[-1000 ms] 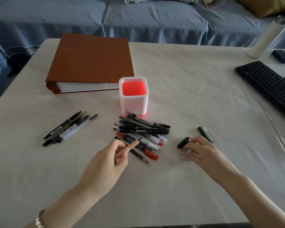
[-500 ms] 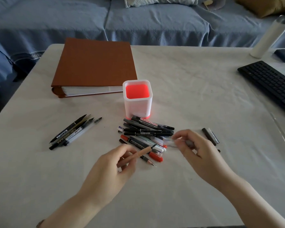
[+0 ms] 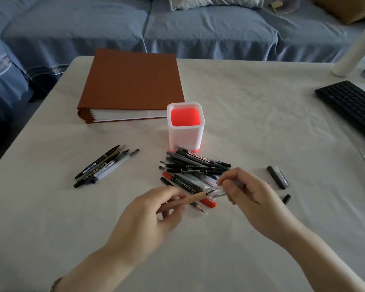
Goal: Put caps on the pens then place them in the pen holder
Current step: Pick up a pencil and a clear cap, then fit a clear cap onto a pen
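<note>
The left hand [image 3: 150, 216] pinches a tan pen [image 3: 188, 200] in a closed grip, above the bench [image 3: 261, 127]. The pen's long axis runs from lower left to upper right, its dark tip pointing up and right toward the right hand [image 3: 253, 199]. That hand's grip is closed on a clear cap [image 3: 218, 192], whose open end meets the pen's tip; whether the tip is already inside is hard to tell. Just behind the hands lies a pile of pens [image 3: 194, 167], mostly lying left to right, touching the base of the white pen holder [image 3: 185, 127], which stands upright with a red interior. Four more pens [image 3: 103, 166] lie side by side to the left, tips pointing up and right. Loose dark caps [image 3: 278, 177] lie to the right.
</note>
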Tool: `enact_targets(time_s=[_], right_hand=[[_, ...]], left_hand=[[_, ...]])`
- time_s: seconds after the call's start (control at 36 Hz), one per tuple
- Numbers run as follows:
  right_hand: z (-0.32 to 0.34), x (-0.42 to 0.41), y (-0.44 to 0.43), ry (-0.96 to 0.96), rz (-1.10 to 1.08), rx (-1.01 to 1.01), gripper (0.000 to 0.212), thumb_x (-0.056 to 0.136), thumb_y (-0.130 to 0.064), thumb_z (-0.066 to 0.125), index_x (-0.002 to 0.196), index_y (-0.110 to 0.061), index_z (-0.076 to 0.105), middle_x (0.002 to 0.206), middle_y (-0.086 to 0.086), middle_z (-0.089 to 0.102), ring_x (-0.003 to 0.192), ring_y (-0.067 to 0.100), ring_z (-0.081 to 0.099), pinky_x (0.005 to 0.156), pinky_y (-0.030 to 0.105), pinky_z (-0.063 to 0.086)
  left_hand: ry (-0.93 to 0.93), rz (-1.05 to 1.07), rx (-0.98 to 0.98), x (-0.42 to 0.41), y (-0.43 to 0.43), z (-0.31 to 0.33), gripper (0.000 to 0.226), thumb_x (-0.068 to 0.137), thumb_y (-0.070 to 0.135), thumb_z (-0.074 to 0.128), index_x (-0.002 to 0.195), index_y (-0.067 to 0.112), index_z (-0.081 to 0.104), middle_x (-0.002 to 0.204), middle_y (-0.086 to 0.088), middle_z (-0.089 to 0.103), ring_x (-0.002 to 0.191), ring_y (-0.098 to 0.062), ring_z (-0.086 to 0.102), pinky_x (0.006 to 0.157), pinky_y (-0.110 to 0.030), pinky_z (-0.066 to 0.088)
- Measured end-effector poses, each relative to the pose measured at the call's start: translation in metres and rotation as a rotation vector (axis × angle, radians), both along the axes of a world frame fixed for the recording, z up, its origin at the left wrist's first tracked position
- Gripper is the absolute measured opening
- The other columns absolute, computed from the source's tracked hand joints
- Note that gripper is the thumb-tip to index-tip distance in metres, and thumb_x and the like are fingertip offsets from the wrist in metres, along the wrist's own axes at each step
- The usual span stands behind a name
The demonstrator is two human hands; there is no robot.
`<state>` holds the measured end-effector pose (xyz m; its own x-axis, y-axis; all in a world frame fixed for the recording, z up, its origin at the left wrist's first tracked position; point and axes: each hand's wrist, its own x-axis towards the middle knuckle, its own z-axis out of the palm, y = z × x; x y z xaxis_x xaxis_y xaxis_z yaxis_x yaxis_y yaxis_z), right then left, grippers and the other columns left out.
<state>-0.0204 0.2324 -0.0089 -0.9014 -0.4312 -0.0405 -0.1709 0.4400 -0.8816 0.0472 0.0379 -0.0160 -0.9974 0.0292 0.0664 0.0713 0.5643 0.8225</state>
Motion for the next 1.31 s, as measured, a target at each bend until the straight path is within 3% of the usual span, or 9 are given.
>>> enact_targets(time_s=[0.14,0.42,0.64,0.86,0.92,1.0,1.11,1.19,1.31], right_hand=[[0.001,0.0,0.001,-0.021,0.034,-0.027,0.017,0.09,-0.015,0.049,0.082,-0.028,0.057,0.056,-0.024,0.056,0.051,-0.001,0.045,0.051,0.008,0.033],[0.0,0.011,-0.009,-0.091,0.166,-0.14,0.012,0.082,-0.038,0.057,0.083,-0.027,0.063,0.071,-0.027,0.066,0.066,-0.005,0.058,0.063,0.007,0.04],[-0.011,0.011,-0.01,0.005,0.145,-0.143,0.019,0.078,-0.046,0.061,0.086,-0.03,0.065,0.081,-0.02,0.07,0.075,0.004,0.064,0.068,0.01,0.047],[-0.012,0.007,-0.017,0.121,0.289,-0.062,0.007,0.081,-0.037,0.059,0.086,-0.041,0.058,0.091,-0.018,0.065,0.076,-0.002,0.064,0.068,0.008,0.046],[-0.015,0.005,-0.019,0.09,0.296,-0.004,0.01,0.082,-0.03,0.063,0.086,-0.038,0.06,0.083,-0.021,0.066,0.075,-0.005,0.061,0.067,0.008,0.044],[-0.026,0.002,-0.022,0.173,0.39,0.35,0.01,0.087,-0.033,0.056,0.095,-0.032,0.063,0.076,-0.02,0.056,0.076,-0.001,0.05,0.068,0.015,0.041],[-0.038,-0.004,-0.016,0.243,0.248,0.408,0.017,0.09,-0.033,0.05,0.094,-0.024,0.063,0.085,-0.008,0.062,0.084,0.011,0.052,0.075,0.028,0.043],[-0.043,-0.01,-0.001,0.272,0.004,0.349,0.013,0.089,-0.027,0.054,0.091,-0.021,0.066,0.077,-0.008,0.062,0.074,0.01,0.054,0.068,0.021,0.043],[-0.047,-0.017,0.013,0.314,-0.227,0.32,0.013,0.086,-0.023,0.057,0.091,-0.015,0.067,0.074,-0.005,0.056,0.074,0.007,0.052,0.065,0.008,0.037]], left_hand=[[-0.019,-0.004,0.115,0.0,-0.002,0.004,0.01,0.076,0.03,0.066,0.082,0.038,0.065,0.082,0.018,0.066,0.074,0.002,0.063,0.062,-0.004,0.041],[0.036,-0.021,0.032,-0.001,0.003,0.006,0.02,0.069,0.045,0.064,0.089,0.042,0.059,0.085,0.017,0.065,0.062,0.002,0.057,0.056,-0.004,0.037],[-0.252,0.05,0.311,-0.008,0.006,0.013,0.013,0.069,0.014,0.076,0.067,0.026,0.073,0.062,0.007,0.07,0.056,0.003,0.06,0.054,-0.009,0.043],[-0.563,0.034,0.592,-0.011,-0.005,0.01,0.005,0.067,0.009,0.071,0.062,0.009,0.07,0.05,-0.006,0.062,0.037,-0.008,0.036,0.035,-0.014,0.024],[-0.519,0.04,0.44,-0.013,-0.007,0.005,0.008,0.073,0.008,0.071,0.065,0.01,0.071,0.049,0.001,0.063,0.037,-0.006,0.038,0.038,-0.013,0.028],[-0.369,0.006,0.083,-0.016,-0.006,-0.004,0.004,0.075,0.024,0.073,0.072,0.021,0.071,0.048,0.016,0.06,0.043,0.001,0.048,0.046,-0.01,0.035],[-0.089,0.008,-0.285,-0.031,-0.029,-0.026,0.036,0.082,0.048,0.046,0.087,0.02,0.069,0.083,0.006,0.069,0.078,-0.011,0.063,0.072,-0.025,0.047],[0.099,0.26,-0.546,-0.046,-0.063,-0.046,0.022,0.084,0.019,0.055,0.094,0.003,0.067,0.095,-0.013,0.069,0.087,-0.029,0.065,0.077,-0.034,0.05],[-0.014,0.384,-0.725,-0.051,-0.094,-0.065,0.018,0.075,0.0,0.066,0.093,-0.004,0.064,0.091,-0.021,0.066,0.081,-0.04,0.063,0.069,-0.045,0.05]])
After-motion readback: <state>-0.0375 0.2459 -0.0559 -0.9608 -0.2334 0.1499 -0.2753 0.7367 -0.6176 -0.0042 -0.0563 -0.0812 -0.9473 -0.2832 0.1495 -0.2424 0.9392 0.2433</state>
